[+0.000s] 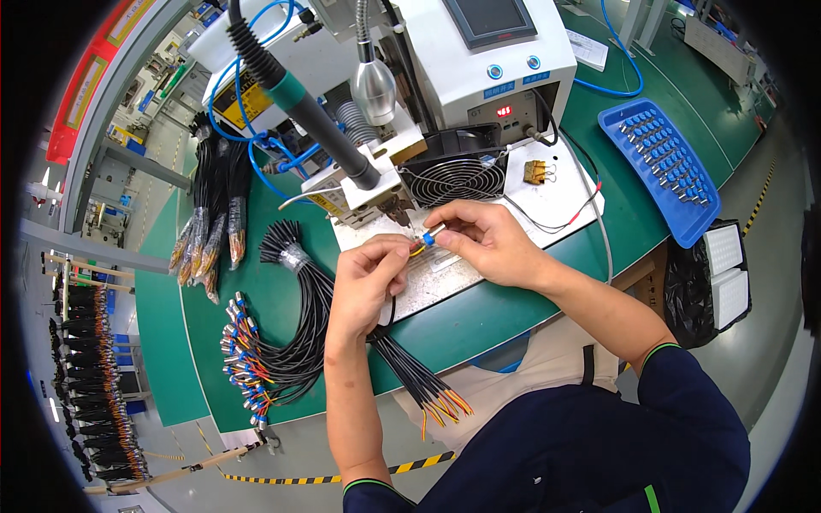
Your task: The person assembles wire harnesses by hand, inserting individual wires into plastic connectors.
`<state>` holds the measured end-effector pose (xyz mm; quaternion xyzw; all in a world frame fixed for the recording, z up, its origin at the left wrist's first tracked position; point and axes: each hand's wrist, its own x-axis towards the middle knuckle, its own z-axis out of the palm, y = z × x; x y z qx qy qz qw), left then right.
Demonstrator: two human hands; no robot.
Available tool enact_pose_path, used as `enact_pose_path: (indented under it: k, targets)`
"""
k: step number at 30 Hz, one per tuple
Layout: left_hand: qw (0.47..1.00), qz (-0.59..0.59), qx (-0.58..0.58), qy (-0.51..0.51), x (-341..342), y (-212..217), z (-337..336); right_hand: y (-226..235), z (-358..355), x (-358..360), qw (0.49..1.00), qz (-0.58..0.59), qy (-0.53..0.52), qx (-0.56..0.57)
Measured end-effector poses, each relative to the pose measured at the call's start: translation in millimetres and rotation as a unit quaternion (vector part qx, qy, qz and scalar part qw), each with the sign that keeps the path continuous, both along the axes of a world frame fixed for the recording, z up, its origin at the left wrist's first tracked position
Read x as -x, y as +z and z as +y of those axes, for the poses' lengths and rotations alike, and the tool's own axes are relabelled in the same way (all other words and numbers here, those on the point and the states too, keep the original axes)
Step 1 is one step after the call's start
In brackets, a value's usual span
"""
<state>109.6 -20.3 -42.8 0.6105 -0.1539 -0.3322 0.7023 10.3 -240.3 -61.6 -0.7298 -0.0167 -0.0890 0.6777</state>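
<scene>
Under the tip of the soldering machine's head [396, 210], my two hands meet over a white work plate [410, 301]. The thumb and fingers of my right hand [492, 244] pinch a small metal connector with a blue ring [432, 235]. My left hand [369, 280] is closed on a black cable, its coloured wire ends [417, 251] reaching the back of the connector. Whether wires and connector are joined, I cannot tell. Below my left hand, black cables with bare orange and yellow ends [436, 398] hang over the table edge.
Left of my hands lies a bundle of black cables [299, 321] with blue-ringed connectors [244, 363]. Wrapped cable bundles [209, 205] lie farther back. A black fan [457, 178], a control box [487, 77] and a binder clip [539, 173] stand behind; a blue tray [691, 238] holds connectors at right.
</scene>
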Motion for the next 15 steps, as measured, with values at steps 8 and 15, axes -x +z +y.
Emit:
enact_pose_path:
  k: [8, 15]
  targets:
    - [0.977, -0.057, -0.144, -0.146, 36.7, 39.3, 25.2, 32.3, -11.8, 35.7, 0.995, -0.060, 0.066, 0.054]
    - [0.948, -0.226, -0.210, -0.076, 84.3, 59.5, 43.7, 48.1, 0.6, 57.1, 0.984, -0.128, 0.082, 0.094]
